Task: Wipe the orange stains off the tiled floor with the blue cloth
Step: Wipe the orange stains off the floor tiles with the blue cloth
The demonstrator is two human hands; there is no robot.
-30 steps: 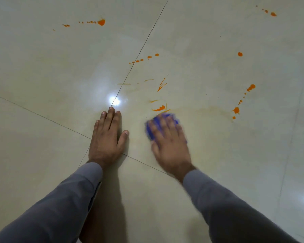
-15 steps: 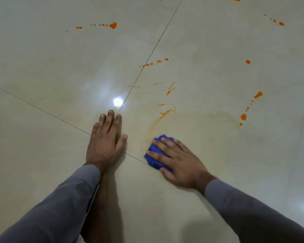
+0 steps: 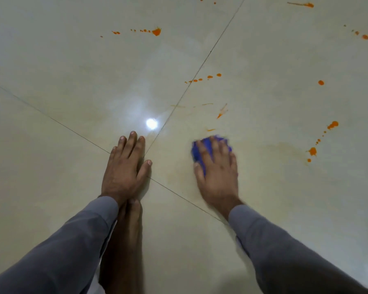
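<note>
Your right hand (image 3: 218, 172), fingers spread flat, presses the blue cloth (image 3: 208, 148); the nearest orange streaks (image 3: 220, 114) lie just ahead, while your open left hand (image 3: 123, 168) braces on the floor.

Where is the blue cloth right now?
In the head view, the blue cloth is on the tiled floor right of centre, under the right hand, just below a small orange streak.

A bright round light reflection (image 3: 151, 123) sits on the glossy surface close to the point where two dark grout lines (image 3: 197, 70) cross. Two grey sleeves (image 3: 57, 249) enter from the lower edge, one at each side. A bare foot (image 3: 125, 234) rests between them, partly under the left sleeve.
</note>
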